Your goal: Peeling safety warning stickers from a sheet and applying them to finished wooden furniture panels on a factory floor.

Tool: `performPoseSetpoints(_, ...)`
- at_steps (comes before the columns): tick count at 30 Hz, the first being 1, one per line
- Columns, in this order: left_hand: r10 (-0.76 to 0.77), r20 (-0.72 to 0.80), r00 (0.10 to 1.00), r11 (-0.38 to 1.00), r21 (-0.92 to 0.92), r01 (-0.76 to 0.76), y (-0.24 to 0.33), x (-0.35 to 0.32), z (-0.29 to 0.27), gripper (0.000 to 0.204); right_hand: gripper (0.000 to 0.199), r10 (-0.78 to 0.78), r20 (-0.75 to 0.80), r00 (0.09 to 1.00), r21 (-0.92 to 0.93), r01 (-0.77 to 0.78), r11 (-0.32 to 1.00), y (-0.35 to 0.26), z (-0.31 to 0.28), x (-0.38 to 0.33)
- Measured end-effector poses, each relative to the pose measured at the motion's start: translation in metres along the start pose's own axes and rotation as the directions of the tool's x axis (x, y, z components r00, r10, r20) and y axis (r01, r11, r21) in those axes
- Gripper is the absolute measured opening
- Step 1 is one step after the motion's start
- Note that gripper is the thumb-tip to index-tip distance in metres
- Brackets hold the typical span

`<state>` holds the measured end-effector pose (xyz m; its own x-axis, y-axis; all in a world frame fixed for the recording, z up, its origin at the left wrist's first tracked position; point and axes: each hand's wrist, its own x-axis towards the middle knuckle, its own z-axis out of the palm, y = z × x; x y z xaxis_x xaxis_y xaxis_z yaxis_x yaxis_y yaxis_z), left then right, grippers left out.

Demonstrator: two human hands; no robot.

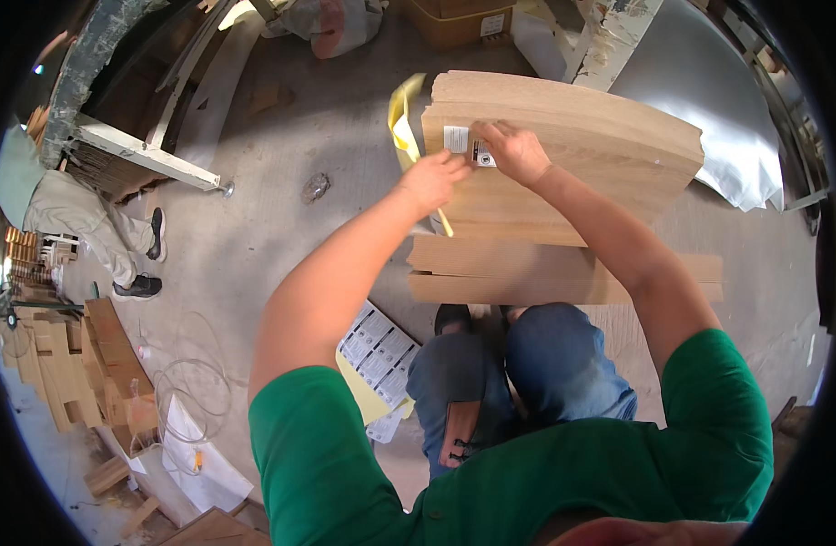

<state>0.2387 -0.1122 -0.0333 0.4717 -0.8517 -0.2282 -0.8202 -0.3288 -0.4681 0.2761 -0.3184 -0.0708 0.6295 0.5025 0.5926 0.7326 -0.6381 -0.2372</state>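
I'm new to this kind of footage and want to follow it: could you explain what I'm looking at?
There is no robot here, just one person's bare hands. The single picture comes from a wide fisheye camera on their head, looking down, so edges bend.

The right hand has its fingers at a black-and-white label on a large wooden piece. The left hand is beside it, near a yellow-and-white strip; whether it grips that is unclear. Narrower boards lie nearer the knees, and a printed sheet lies on the floor.
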Motion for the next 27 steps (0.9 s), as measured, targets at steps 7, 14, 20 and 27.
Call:
performPoseSetpoints(7, 0.005, 0.341, 0.94, 0.981, 0.18, -0.07, 0.013, 0.035, 0.004, 0.024, 0.039, -0.05, -0.042, 0.998, -0.033, 0.049, 0.998, 0.002, 0.004, 0.004)
performPoseSetpoints(14, -0.042, 0.458, 0.888, 0.947, 0.303, -0.111, 0.015, 0.045, 0.026, 0.045, 0.036, -0.054, 0.169, 0.984, -0.241, 0.094, 0.966, 0.001, 0.005, 0.015)
performPoseSetpoints(20, -0.038, 0.434, 0.9, 0.959, 0.27, -0.089, 0.015, 0.041, 0.017, 0.033, 0.029, -0.169, 0.156, 0.973, -0.509, 0.226, 0.83, 0.003, -0.023, 0.064)
performPoseSetpoints(27, -0.015, 0.457, 0.889, 0.985, 0.16, -0.066, 0.009, 0.029, 0.021, 0.028, 0.012, 0.171, 0.159, 0.972, -0.023, -0.17, 0.985, -0.007, -0.026, 0.054)
